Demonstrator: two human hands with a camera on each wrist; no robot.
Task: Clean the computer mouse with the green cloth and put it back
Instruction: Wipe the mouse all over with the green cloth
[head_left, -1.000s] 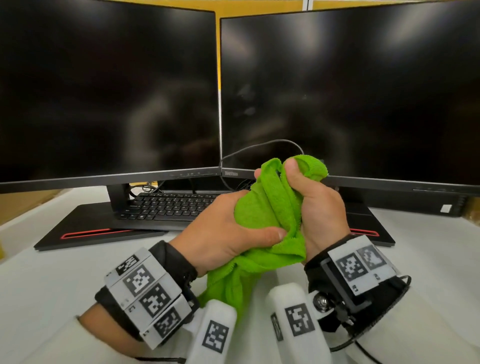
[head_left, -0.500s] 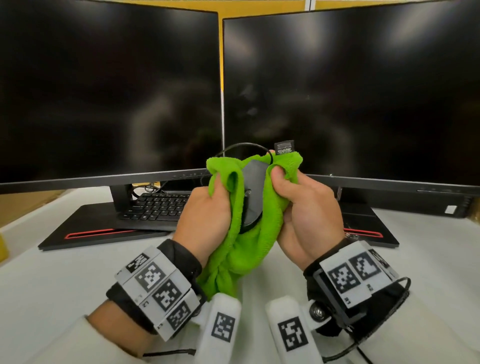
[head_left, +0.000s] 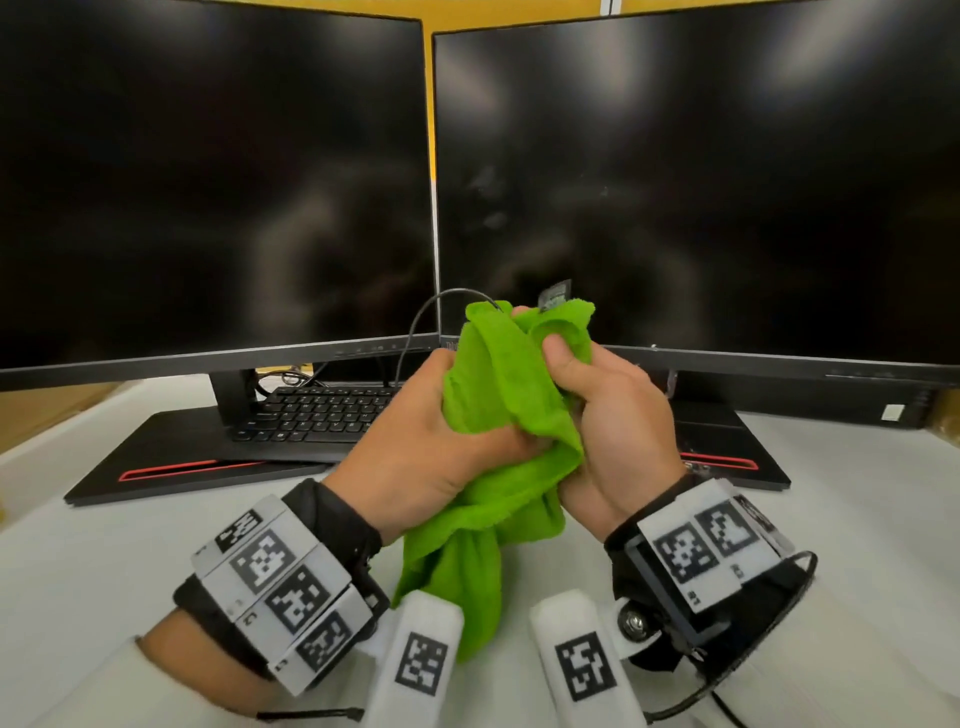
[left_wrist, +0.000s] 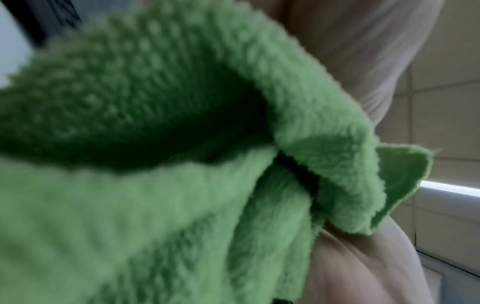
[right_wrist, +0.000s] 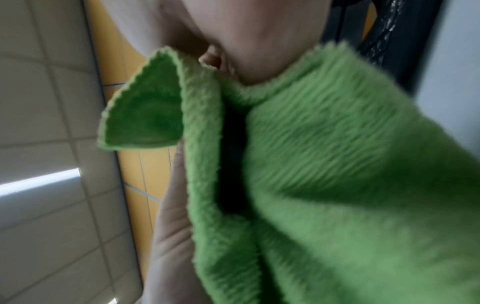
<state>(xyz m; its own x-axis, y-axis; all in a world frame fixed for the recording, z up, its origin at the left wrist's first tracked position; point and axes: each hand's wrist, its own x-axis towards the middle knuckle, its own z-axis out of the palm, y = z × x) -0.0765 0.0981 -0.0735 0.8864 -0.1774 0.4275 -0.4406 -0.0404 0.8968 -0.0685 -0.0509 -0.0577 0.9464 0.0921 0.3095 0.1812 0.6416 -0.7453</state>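
My left hand (head_left: 415, 441) is curled round the green cloth (head_left: 498, 415), thumb pressed into the folds low down, so the bundle stays put while I rub. The cloth is bunched between both palms and lifted clear of the white table (head_left: 93, 561), its loose tail hanging toward me, which leaves room to work all round without dragging on the surface.

The computer mouse is wrapped out of sight inside the cloth; I judge it is there from its cable (head_left: 415, 332), which loops up from behind the keyboard (head_left: 317, 415) and disappears into the top of the bundle, beside a small dark tag (head_left: 555, 295) poking out at the far edge. A dark gap between folds in the wrist views may be the mouse body, but I cannot say for sure.

My right hand (head_left: 608, 431) closes on the other side, thumb pinching a fold near the top and fingers hidden behind, pressing fabric against the mouse from the right. I reckon I am in the middle of wiping, with the putting back not yet begun.

Two dark monitors (head_left: 675, 182) stand at the far side.
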